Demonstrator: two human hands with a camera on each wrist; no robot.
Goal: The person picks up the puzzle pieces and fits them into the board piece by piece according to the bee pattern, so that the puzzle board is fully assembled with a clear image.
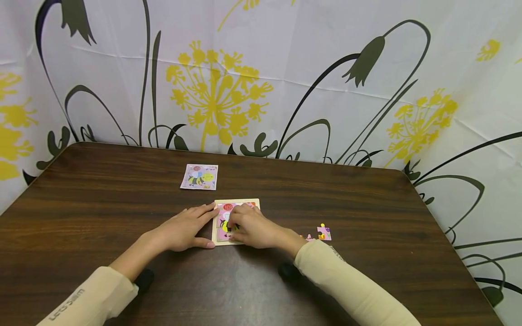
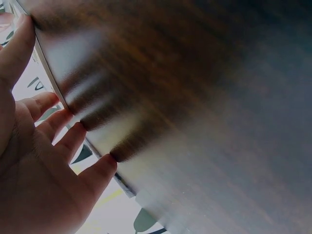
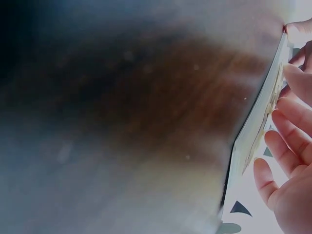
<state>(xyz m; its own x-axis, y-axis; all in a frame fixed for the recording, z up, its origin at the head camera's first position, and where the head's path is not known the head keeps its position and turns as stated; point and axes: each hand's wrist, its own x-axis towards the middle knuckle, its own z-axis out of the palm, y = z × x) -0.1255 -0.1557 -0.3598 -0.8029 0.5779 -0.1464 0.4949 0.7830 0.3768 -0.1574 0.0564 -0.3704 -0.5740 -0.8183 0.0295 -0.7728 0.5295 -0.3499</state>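
A small square jigsaw puzzle [image 1: 223,233] in a pale wooden tray [image 1: 236,200] lies on the table, with a bee on pink showing. My left hand [image 1: 185,228] steadies the tray's left side, thumb at the near corner and fingers spread along the edge. In the left wrist view the left fingers [image 2: 100,173] are fairly straight. My right hand [image 1: 257,228] is over the right part of the puzzle, hiding much of it. Its fingers [image 3: 280,146] bend loosely at the puzzle surface in the right wrist view; no piece shows clearly between them.
A square bee picture card [image 1: 200,176] lies behind the tray. Loose pink puzzle pieces [image 1: 324,233] lie to the right, partly hidden by the right forearm. The dark wood table [image 1: 367,208] ends at a flowered curtain [image 1: 310,68] at the back.
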